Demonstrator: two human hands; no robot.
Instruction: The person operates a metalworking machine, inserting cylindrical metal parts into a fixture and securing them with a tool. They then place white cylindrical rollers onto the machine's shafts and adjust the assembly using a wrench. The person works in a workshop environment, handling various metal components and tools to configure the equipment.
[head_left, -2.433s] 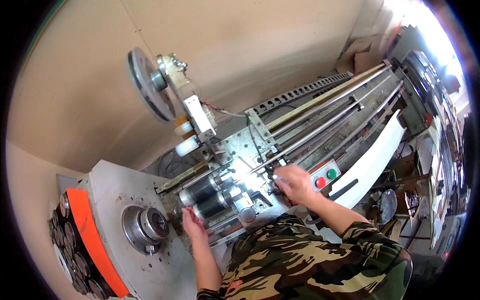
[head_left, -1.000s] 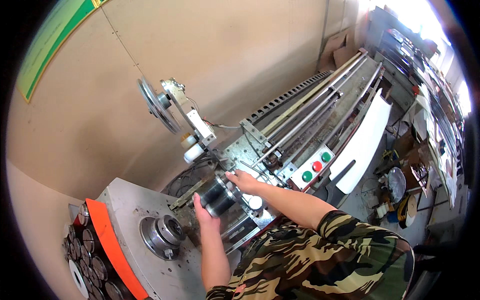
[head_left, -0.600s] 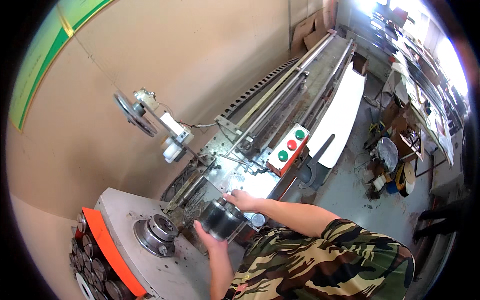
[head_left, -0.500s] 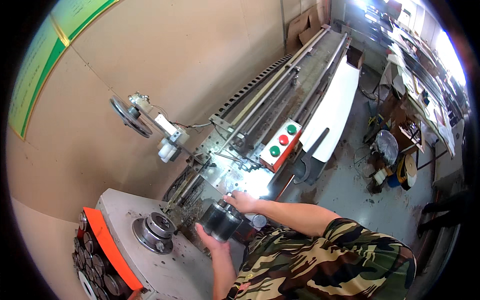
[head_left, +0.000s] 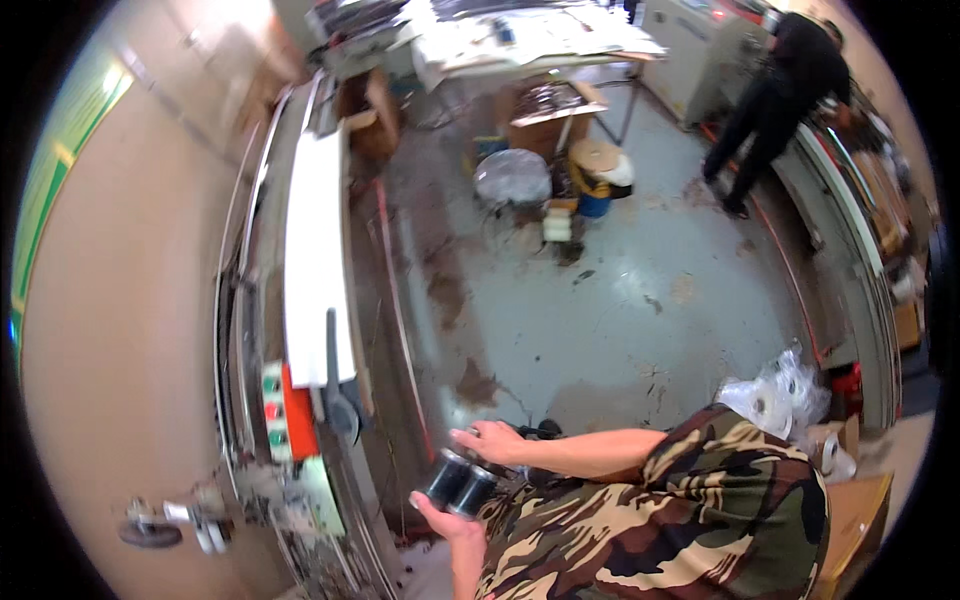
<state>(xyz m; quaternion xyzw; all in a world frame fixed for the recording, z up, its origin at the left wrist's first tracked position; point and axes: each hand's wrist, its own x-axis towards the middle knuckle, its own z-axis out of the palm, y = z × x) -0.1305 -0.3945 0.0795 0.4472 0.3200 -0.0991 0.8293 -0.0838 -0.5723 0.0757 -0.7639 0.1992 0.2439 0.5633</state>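
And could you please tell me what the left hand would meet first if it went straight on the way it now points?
The left hand would probably first meet the two dark cylinders, which it appears to touch.

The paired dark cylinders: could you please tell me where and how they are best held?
Probably at both ends, left hand from the near side, right hand from the far side: the dark cylinders sit side by side, their lengths running between the two hands.

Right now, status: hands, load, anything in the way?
Left hand and right hand holding two dark cylinders. Cylinders side by side. Machine at left, box farther ahead, person at far right.
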